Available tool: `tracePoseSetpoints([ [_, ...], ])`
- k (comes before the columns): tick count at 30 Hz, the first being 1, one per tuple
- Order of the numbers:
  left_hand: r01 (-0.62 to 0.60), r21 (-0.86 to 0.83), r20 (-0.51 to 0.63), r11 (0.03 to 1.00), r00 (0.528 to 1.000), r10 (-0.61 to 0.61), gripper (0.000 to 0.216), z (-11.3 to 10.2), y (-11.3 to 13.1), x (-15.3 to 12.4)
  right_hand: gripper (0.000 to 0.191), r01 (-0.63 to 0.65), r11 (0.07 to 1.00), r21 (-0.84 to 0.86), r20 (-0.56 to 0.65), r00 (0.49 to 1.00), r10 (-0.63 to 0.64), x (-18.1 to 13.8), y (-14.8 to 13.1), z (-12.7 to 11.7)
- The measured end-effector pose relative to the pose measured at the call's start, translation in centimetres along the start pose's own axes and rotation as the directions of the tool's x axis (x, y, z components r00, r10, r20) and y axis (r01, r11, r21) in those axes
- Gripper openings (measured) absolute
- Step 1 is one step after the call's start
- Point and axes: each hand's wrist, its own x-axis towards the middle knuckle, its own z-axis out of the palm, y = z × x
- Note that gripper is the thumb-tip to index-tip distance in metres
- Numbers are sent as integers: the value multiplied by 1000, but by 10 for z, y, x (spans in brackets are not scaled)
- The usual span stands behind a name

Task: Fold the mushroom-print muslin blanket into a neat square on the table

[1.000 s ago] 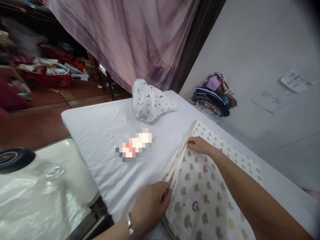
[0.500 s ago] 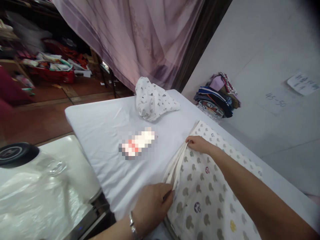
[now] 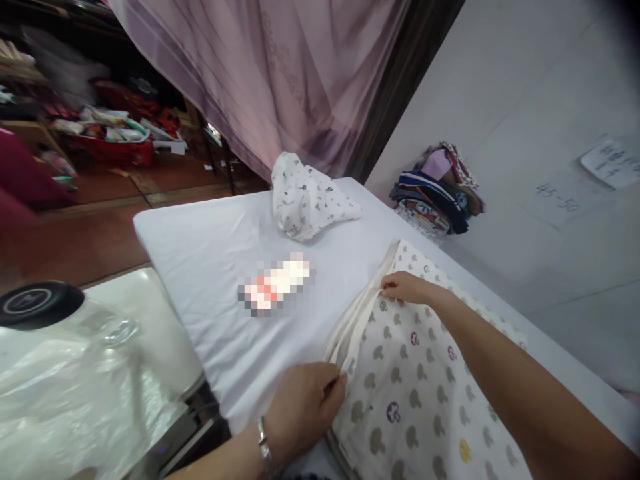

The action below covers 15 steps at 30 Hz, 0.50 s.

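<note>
Printed cloth (image 3: 417, 380) lies along the right side of the white table (image 3: 200, 243), my left hand (image 3: 305, 408) clamped on its near edge, my right hand (image 3: 406, 288) pinching farther up, probably to hold the layered edge straight between them.

White fabric (image 3: 400, 373) with grey mushrooms

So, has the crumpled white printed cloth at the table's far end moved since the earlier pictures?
No. The crumpled white printed cloth keeps its place relative to the far corner of the white-covered table.
</note>
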Motion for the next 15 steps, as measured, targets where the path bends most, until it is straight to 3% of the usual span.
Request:
tracePoseSetpoints([
  [5, 30, 67, -1, 997, 1000, -30, 36, 1, 1, 1, 6, -66, 985, -157, -23, 998, 63, 12, -15, 5],
  [12, 47, 23, -35, 999, 998, -46, 32, -2, 4, 1, 8, -140, 938, -317, -85, 989, 119, 23, -28, 8],
  [15, 52, 3, -47, 999, 998, -52, 27, -3, 5, 1, 20, -185, 935, -302, -108, 981, 159, 22, -34, 7],
])
